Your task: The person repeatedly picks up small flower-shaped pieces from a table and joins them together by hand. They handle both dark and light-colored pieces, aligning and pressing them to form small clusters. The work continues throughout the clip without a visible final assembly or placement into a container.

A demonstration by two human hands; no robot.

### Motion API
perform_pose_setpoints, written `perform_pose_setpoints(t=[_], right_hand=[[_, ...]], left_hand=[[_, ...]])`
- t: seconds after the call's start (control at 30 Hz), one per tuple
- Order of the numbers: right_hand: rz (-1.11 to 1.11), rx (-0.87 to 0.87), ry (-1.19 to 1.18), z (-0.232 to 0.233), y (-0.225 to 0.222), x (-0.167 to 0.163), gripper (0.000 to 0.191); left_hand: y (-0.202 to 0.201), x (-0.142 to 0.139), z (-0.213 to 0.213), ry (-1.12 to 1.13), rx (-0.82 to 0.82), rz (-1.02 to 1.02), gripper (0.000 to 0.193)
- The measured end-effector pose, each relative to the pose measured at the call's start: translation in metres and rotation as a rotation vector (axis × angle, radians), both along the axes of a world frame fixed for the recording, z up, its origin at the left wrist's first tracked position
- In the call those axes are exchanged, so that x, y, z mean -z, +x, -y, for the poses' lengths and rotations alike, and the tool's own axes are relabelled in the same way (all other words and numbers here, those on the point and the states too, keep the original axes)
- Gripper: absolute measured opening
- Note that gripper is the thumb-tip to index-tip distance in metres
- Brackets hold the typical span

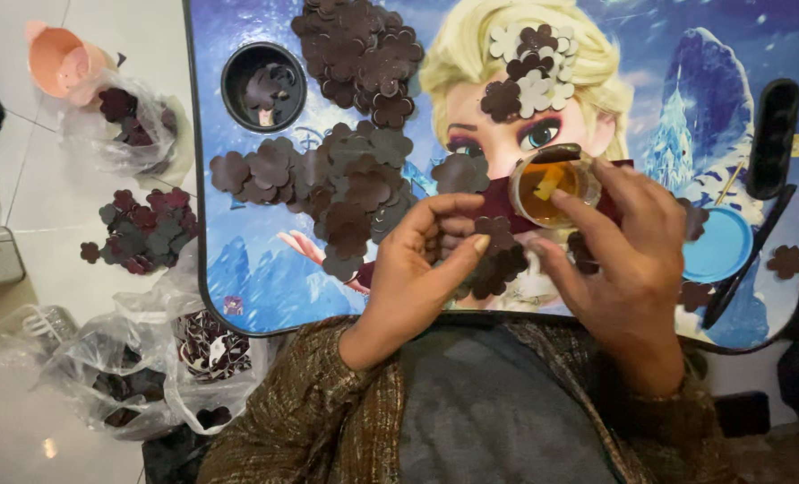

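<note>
Tabletop access: largely obstructed.
Flower cutouts (346, 179) crowded the table's (238, 260) centre; bare surface remained at the lower left and upper right (758, 36).

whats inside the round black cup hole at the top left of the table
The cup hole holds a few dark flower-shaped cutouts and a small pale scrap; its bottom beneath them is too dark to see.

Desk (238, 269) cut off at 12 o'clock edge, its printed picture largely covered by brown flower cutouts (346, 193). Right hand (628, 269) hides the base of the small glue pot (554, 182). Contents of plastic bags (122, 376) at 8 o'clock too murky to tell.
</note>
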State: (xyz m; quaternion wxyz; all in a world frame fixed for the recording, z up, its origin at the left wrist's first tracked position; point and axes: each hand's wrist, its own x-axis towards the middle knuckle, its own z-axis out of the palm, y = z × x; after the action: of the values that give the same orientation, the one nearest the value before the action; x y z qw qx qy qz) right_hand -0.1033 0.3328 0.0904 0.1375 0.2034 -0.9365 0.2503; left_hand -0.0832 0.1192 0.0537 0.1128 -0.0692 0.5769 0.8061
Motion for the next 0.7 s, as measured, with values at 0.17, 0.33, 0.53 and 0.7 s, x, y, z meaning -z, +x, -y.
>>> perform_pose_setpoints(t=[0.17, 0.33, 0.53, 0.7], right_hand=[[-0.032, 0.011, 0.132, 0.001, -0.005, 0.013, 0.051], [-0.011, 0.023, 0.181, 0.005, -0.01, 0.017, 0.053], [-0.051, 0.069, 0.121, 0.0, -0.005, 0.008, 0.052], [-0.046, 0.057, 0.085, -0.007, 0.01, 0.005, 0.052]], left_hand=[[0.003, 0.005, 0.004, 0.05, -0.015, 0.023, 0.032], [0.007, 0.009, 0.007, 0.125, -0.015, 0.062, 0.024], [0.01, 0.013, 0.009, 0.116, -0.009, -0.082, 0.022], [0.009, 0.012, 0.01, 0.067, 0.006, -0.123, 0.019]])
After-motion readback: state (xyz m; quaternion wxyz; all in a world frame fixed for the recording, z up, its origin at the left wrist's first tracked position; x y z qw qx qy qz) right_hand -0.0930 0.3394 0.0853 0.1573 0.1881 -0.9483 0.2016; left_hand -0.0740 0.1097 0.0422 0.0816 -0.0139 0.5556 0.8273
